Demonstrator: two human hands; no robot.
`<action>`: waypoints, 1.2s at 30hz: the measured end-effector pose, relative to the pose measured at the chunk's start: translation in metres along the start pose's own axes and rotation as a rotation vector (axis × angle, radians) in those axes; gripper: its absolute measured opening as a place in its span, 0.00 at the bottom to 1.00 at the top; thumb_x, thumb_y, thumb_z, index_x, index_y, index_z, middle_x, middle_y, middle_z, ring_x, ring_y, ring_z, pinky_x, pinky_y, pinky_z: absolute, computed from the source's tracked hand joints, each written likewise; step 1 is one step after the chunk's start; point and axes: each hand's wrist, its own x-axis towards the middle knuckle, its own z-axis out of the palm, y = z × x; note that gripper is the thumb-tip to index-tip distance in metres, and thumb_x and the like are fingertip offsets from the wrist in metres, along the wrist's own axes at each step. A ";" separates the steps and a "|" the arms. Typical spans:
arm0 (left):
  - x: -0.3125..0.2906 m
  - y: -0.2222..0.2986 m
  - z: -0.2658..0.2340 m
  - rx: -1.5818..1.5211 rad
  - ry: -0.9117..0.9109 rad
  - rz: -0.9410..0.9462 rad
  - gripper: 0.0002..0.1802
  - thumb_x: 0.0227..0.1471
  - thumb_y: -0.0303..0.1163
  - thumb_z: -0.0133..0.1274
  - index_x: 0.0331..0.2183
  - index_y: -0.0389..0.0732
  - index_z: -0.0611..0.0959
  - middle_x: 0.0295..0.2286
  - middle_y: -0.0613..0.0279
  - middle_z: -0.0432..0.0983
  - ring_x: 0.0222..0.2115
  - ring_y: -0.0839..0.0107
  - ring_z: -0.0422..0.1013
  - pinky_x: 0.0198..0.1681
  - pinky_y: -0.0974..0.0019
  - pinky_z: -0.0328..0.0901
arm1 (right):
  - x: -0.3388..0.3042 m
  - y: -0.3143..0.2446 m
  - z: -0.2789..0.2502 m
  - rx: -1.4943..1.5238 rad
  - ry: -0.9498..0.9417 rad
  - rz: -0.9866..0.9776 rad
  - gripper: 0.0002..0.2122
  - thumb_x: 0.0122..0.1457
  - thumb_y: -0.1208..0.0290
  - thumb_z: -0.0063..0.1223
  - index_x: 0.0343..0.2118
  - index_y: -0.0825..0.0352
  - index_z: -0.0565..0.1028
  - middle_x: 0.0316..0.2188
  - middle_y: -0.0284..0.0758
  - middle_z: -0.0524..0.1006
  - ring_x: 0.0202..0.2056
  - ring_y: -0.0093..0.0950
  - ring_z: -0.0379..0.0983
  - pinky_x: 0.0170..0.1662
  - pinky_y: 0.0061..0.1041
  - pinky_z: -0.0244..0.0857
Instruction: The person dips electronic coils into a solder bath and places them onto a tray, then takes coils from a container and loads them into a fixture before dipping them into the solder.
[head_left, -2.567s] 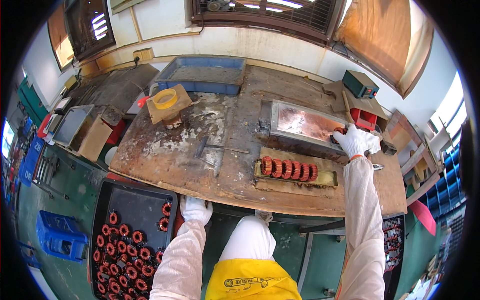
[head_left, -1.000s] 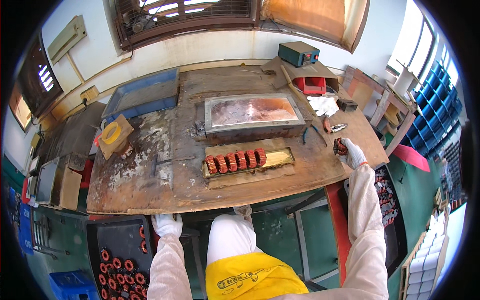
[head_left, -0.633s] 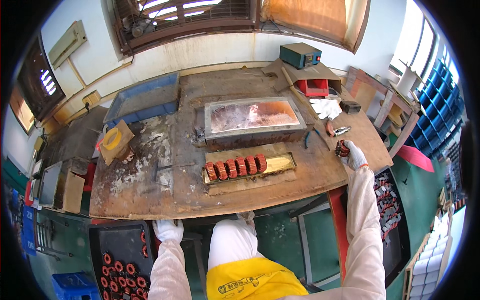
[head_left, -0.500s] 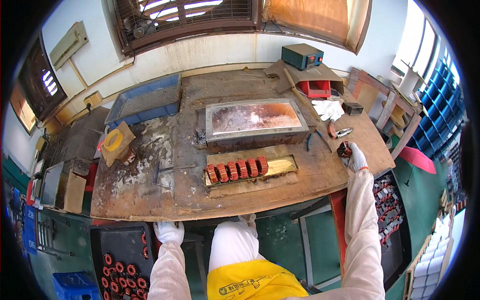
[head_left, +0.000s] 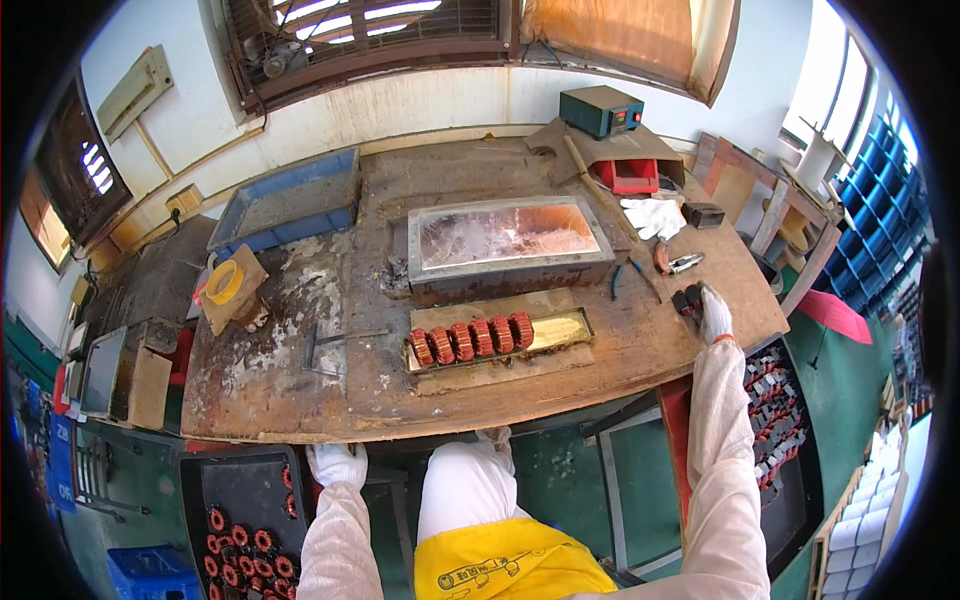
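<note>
My right hand (head_left: 716, 315), in a white glove, is closed around a dark, red-wound toroidal coil (head_left: 687, 301) at the right end of the workbench. The palm side and most of its fingertips are hidden. My left hand (head_left: 338, 465), also gloved, is low at the bench's front edge, beside a black tray (head_left: 230, 482) of loose toroidal coils; its fingers do not show clearly. In the middle, several copper-red toroidal coils (head_left: 462, 342) stand upright in a row in a narrow, shallow metal tray (head_left: 562, 330).
Behind the row is a rectangular metal-framed pot (head_left: 510, 275) with a shiny surface. Pliers (head_left: 618, 282) and a red-handled tool (head_left: 682, 263) lie near my right hand, below white gloves (head_left: 655, 217). A blue bin (head_left: 285, 235) stands back left; a black tray (head_left: 800, 510) of coils sits right.
The coil in my right hand has turned and sits slightly lower, close to the bench top. My left hand and the row of coils stay in place.
</note>
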 end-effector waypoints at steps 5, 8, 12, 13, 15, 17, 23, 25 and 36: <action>0.002 0.007 0.000 -0.008 0.001 0.012 0.29 0.51 0.52 0.51 0.53 0.49 0.80 0.53 0.58 0.73 0.57 0.60 0.65 0.64 0.49 0.52 | 0.011 0.006 -0.026 -0.113 0.015 -0.031 0.17 0.67 0.59 0.45 0.51 0.62 0.77 0.40 0.25 0.78 0.31 0.16 0.67 0.31 0.17 0.63; 0.000 0.005 -0.006 -0.029 -0.041 -0.004 0.31 0.52 0.52 0.51 0.54 0.48 0.78 0.55 0.58 0.72 0.58 0.59 0.63 0.64 0.49 0.51 | 0.011 0.011 -0.023 -0.143 0.037 -0.002 0.18 0.67 0.57 0.44 0.50 0.62 0.78 0.38 0.26 0.79 0.30 0.16 0.66 0.32 0.17 0.61; 0.002 0.013 -0.016 -0.085 -0.127 -0.009 0.32 0.52 0.52 0.51 0.56 0.47 0.76 0.56 0.57 0.70 0.59 0.59 0.61 0.65 0.49 0.50 | 0.018 0.007 -0.043 -0.458 0.159 -0.154 0.19 0.66 0.57 0.45 0.49 0.65 0.78 0.40 0.33 0.81 0.37 0.22 0.73 0.41 0.20 0.66; 0.001 0.011 -0.015 -0.080 -0.129 -0.027 0.32 0.52 0.52 0.51 0.56 0.47 0.76 0.56 0.57 0.70 0.59 0.59 0.61 0.65 0.49 0.50 | 0.013 0.002 -0.032 -0.628 0.287 -0.269 0.18 0.66 0.59 0.46 0.49 0.67 0.78 0.41 0.35 0.81 0.41 0.24 0.75 0.45 0.21 0.67; -0.002 0.002 -0.008 -0.039 0.025 0.016 0.30 0.50 0.51 0.53 0.52 0.47 0.80 0.52 0.58 0.74 0.56 0.60 0.66 0.63 0.49 0.53 | -0.013 -0.020 0.004 -0.588 0.241 -0.428 0.17 0.66 0.62 0.47 0.48 0.69 0.78 0.42 0.37 0.81 0.44 0.25 0.75 0.48 0.22 0.66; 0.000 0.005 -0.003 -0.056 0.044 0.018 0.31 0.50 0.51 0.53 0.53 0.47 0.79 0.53 0.59 0.74 0.57 0.61 0.65 0.63 0.49 0.52 | -0.043 -0.054 0.035 -0.460 0.119 -0.658 0.12 0.63 0.70 0.51 0.45 0.69 0.79 0.42 0.37 0.81 0.45 0.25 0.76 0.51 0.25 0.66; 0.001 0.005 -0.008 -0.133 0.087 0.028 0.28 0.47 0.47 0.55 0.50 0.46 0.80 0.51 0.57 0.75 0.54 0.58 0.67 0.60 0.46 0.56 | -0.189 -0.123 0.176 -0.815 -0.468 -1.040 0.11 0.54 0.70 0.59 0.41 0.62 0.80 0.38 0.36 0.80 0.44 0.34 0.76 0.50 0.30 0.68; 0.000 0.005 -0.006 -0.135 0.098 0.030 0.28 0.47 0.46 0.56 0.50 0.46 0.80 0.51 0.56 0.75 0.54 0.58 0.67 0.60 0.45 0.56 | -0.217 -0.123 0.208 -0.951 -0.639 -1.113 0.17 0.50 0.64 0.63 0.44 0.60 0.78 0.43 0.34 0.78 0.49 0.36 0.72 0.54 0.33 0.65; -0.001 0.004 -0.005 -0.127 0.037 0.033 0.31 0.49 0.49 0.54 0.52 0.44 0.79 0.53 0.55 0.73 0.56 0.57 0.65 0.63 0.49 0.53 | -0.238 -0.100 0.268 -1.310 -0.885 -1.277 0.29 0.39 0.52 0.67 0.46 0.60 0.75 0.51 0.34 0.71 0.59 0.37 0.60 0.63 0.40 0.53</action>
